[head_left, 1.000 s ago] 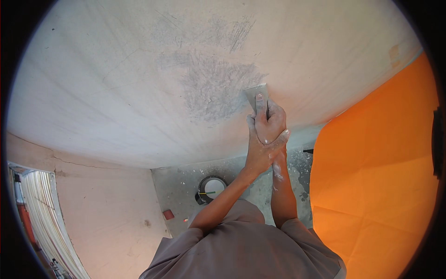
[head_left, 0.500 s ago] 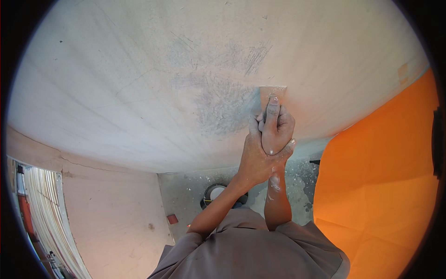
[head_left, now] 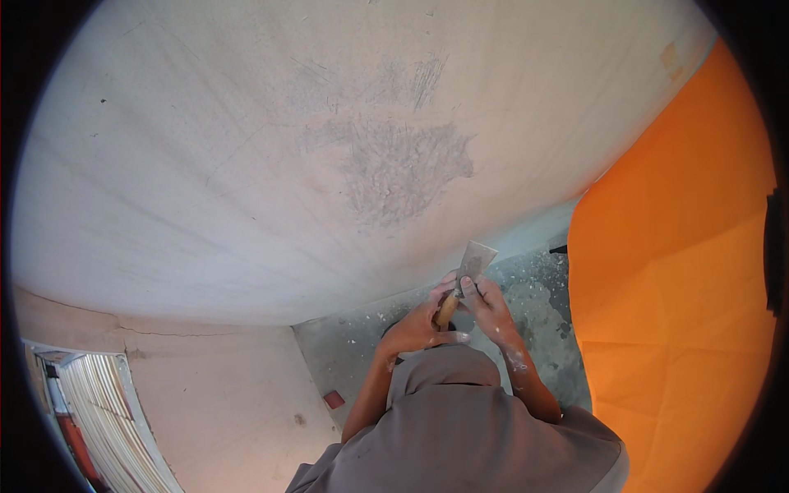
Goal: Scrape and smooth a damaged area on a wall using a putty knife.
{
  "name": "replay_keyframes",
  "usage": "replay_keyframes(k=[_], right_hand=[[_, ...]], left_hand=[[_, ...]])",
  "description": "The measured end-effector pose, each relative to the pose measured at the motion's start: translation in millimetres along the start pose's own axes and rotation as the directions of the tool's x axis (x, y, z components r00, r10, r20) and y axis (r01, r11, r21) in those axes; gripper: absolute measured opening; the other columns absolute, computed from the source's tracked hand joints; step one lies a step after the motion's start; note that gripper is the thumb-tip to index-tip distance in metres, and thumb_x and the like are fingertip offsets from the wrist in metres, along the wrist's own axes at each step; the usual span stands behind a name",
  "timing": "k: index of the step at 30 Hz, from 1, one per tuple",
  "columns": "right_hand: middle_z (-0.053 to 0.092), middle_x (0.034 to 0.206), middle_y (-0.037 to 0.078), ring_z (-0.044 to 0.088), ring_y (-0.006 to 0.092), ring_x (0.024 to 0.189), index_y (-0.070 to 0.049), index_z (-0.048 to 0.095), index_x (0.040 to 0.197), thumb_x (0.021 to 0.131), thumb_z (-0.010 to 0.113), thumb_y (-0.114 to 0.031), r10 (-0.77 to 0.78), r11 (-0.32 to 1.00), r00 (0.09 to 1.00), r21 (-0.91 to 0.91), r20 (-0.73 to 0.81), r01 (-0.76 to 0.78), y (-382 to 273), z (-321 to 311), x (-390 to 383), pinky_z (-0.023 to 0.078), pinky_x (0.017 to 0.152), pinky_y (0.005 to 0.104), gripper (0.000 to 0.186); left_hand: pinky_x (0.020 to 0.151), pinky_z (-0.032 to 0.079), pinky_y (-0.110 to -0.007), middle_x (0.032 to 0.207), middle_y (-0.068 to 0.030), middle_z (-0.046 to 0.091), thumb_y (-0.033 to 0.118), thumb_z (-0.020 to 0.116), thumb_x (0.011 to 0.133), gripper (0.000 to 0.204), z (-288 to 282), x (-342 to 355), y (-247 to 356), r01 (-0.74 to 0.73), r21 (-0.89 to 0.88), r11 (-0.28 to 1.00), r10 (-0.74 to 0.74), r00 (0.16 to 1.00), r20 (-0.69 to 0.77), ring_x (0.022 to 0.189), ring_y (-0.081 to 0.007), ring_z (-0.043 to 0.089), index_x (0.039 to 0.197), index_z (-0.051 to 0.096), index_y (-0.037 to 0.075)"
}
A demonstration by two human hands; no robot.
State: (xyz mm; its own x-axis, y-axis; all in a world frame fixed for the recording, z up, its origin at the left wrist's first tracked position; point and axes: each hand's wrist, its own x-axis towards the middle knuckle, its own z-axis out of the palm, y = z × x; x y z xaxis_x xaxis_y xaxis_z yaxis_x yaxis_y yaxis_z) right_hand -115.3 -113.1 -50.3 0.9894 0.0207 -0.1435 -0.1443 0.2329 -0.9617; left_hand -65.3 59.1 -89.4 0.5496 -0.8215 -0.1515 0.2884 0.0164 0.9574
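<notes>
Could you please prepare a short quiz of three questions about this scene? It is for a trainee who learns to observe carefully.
1. Choose one. The large sheet on the right side of the view is: (a) green, (b) orange, (c) white.
2. True or false? The scraper is held apart from the grey patch.
3. Fill in the missing word. The thumb lying on the metal blade belongs to the person's ____ hand.

Key: 1. b, orange. 2. True. 3. right; it is the right hand.
</notes>
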Motion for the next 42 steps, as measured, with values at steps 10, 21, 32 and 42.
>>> replay_keyframes(k=[10, 21, 32, 42], right_hand=[[0.071, 0.094, 0.012, 0.063, 0.0127, 0.06, 0.0, 0.058, 0.105, 0.115, 0.036, -0.035, -0.019, 0.987, 0.998, -0.16, -0.061, 0.009, 15, 61, -29, 0.053, 0.059, 0.027, 0.042], [0.039, 0.058, -0.005, 0.034, 0.0044, 0.044, -0.008, 0.057, 0.076, 0.112, 0.042, -0.046, -0.232, 0.922, 0.902, -0.379, -0.364, 0.084, -108, 18, 29, 0.025, 0.039, 0.0276, 0.054], [0.034, 0.058, -0.007, 0.029, 0.0064, 0.043, -0.013, 0.042, 0.069, 0.11, 0.046, -0.047, -0.422, 0.753, 0.892, -0.612, -0.163, 0.244, -18, 8, 64, 0.02, 0.039, 0.028, 0.053], [0.037, 0.059, 0.0, 0.035, 0.0122, 0.051, -0.005, 0.049, 0.073, 0.109, 0.049, -0.045, -0.073, 0.743, 0.982, -0.667, -0.173, -0.062, -11, -34, 53, 0.032, 0.049, 0.033, 0.054]], left_hand=[[0.088, 0.051, -0.028, 0.113, -0.0002, 0.06, 0.006, 0.079, 0.091, 0.052, 23, -54, -36, -0.036, -0.252, 0.967, 0.047, 0.998, 0.037, 0.1, -0.0087, 0.058, 0.134, 0.05, 0.006], [0.065, 0.044, -0.023, 0.097, 0.0007, 0.059, 0.011, 0.071, 0.098, 0.031, 2, -101, -12, -0.064, 0.138, 0.988, 0.085, 0.984, -0.155, 0.077, -0.0054, 0.055, 0.125, 0.056, 0.008], [0.074, 0.049, -0.024, 0.102, -0.0002, 0.064, 0.01, 0.065, 0.102, 0.016, -7, -94, 30, -0.076, 0.198, 0.977, 0.164, 0.863, -0.477, 0.091, -0.0085, 0.062, 0.116, 0.059, 0.005], [0.075, 0.049, -0.025, 0.1, -0.0016, 0.063, 0.009, 0.062, 0.103, 0.013, -1, -66, 25, -0.027, 0.18, 0.983, 0.127, 0.808, -0.575, 0.09, -0.0097, 0.062, 0.116, 0.059, 0.005]])
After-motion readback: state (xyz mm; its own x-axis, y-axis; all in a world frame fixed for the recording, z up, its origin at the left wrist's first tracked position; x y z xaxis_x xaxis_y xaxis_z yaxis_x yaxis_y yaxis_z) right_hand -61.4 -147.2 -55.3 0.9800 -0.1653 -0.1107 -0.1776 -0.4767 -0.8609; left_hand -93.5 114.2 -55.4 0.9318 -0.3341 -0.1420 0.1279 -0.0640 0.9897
